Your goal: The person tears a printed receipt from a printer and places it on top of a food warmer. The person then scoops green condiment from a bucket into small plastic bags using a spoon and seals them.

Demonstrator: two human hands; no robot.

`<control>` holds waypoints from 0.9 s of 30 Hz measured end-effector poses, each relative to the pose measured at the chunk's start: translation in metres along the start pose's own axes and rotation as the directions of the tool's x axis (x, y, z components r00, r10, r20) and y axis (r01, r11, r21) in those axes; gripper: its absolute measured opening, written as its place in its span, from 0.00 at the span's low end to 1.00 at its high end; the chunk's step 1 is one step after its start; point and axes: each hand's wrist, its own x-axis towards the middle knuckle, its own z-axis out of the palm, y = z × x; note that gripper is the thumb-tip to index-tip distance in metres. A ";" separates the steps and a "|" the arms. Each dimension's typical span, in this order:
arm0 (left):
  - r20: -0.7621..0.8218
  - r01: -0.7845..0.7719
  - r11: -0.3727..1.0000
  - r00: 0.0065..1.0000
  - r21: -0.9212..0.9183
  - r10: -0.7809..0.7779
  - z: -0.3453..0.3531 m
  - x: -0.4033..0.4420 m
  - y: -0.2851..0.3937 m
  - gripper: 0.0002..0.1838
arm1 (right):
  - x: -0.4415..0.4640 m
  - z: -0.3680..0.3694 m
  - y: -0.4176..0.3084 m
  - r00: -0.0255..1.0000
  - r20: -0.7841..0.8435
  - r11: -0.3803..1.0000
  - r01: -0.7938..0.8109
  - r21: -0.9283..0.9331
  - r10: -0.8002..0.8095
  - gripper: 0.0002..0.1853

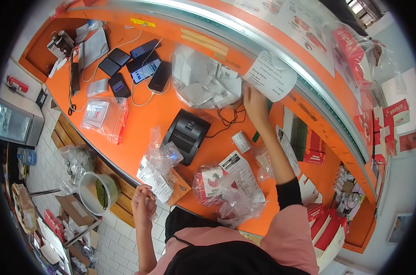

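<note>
My right hand (255,103) reaches far forward with its fingers closed at the lower left edge of a printed receipt (273,75), which stands up against the glass rim. Beside those fingers sits a clear plastic bag of crumpled papers (204,79). Low on the left, my left hand (144,204) is curled just off the counter edge; what lies in its fingers, if anything, is hidden. Closest to it are another receipt (154,179) and a knotted plastic bag (162,157) over a brown box (179,187). A wrapped food package (212,182) with a long receipt (243,173) lies between my arms.
A black receipt printer (187,135) stands mid-counter, its cable running right. Several phones (160,77) with charging cables lie back left, near scissors (72,109). A paper roll (241,141) is by my right forearm. A plastic tub (88,192) stands on the wooden bench.
</note>
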 end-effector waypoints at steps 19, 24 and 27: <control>0.096 -0.030 0.989 0.994 -0.142 0.044 0.016 -0.011 0.005 0.09 | 0.038 0.067 -0.041 0.974 -0.223 0.972 0.085 0.217 -0.035 0.17; -0.180 -0.137 0.935 0.980 -0.326 0.081 -0.032 -0.047 0.001 0.09 | 0.041 0.208 0.013 0.822 0.461 0.927 0.200 0.317 -0.334 0.15; -0.379 -0.231 0.780 0.925 -0.581 -0.008 -0.074 -0.066 -0.016 0.11 | 0.040 0.164 -0.018 0.795 0.486 0.927 0.255 0.274 -0.363 0.13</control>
